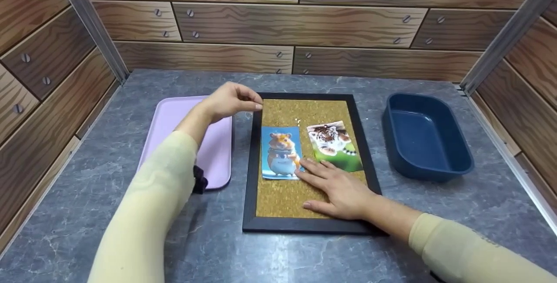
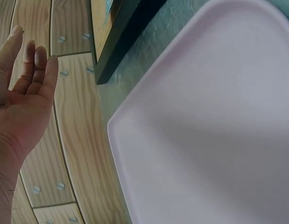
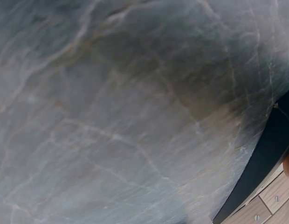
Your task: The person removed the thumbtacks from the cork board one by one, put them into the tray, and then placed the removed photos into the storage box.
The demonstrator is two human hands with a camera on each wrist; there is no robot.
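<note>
A corkboard [image 1: 278, 202] in a black frame lies flat. On it are a hamster picture [image 1: 282, 154] at left and a tiger picture [image 1: 335, 146], set askew, at right. My left hand [image 1: 228, 100] is over the board's far left corner, thumb and index finger brought together. A tiny dark point, like a small pin [image 2: 23, 31], shows at their tips in the left wrist view; the other fingers curve loosely. My right hand [image 1: 341, 189] rests flat with fingers spread on the cork, fingertips at the hamster picture's right edge. Several small whitish bits [image 1: 297, 121] lie between the pictures.
Left of the board lies a lilac tray [image 1: 219, 156], partly under my left forearm. A deep dark blue bin [image 1: 428, 139] stands to the right. Wood-patterned panels [image 1: 300, 24] enclose the grey marbled table [image 1: 209, 244] at the back and sides.
</note>
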